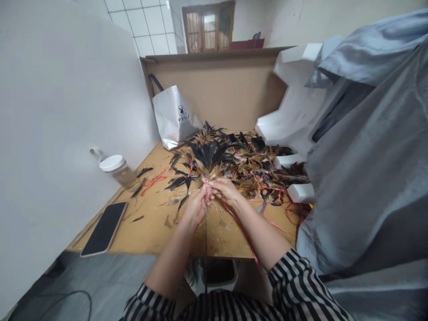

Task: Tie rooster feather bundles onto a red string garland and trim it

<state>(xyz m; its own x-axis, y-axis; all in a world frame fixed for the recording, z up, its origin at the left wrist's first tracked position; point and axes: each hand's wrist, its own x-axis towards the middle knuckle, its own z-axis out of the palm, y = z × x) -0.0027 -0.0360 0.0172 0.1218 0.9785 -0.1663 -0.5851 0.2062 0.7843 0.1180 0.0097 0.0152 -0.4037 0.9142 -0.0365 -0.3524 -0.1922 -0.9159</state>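
Observation:
Both of my hands meet at the bound base of a feather duster (pixel 209 156), whose black and brown feathers fan away from me. My left hand (pixel 196 203) is closed around the base, where a thin stick (pixel 206 236) runs down toward my body. With its fingers pinched on the pink-red ribbon (pixel 207 185) wound there, my right hand (pixel 225 191) sits just beside the left. A loose length of red ribbon (pixel 242 229) trails past my right forearm over the table edge. Behind the duster lies a heap of loose feathers (pixel 254 174).
A phone (pixel 104 228) and a lidded jar of liquid (pixel 119 171) are on the left of the wooden table (pixel 150 232). A silver bag (pixel 174 118) leans at the back. Scissors (pixel 265 196) lie among ribbons at right, near white foam pieces (pixel 301 193) and grey cloth (pixel 368 169).

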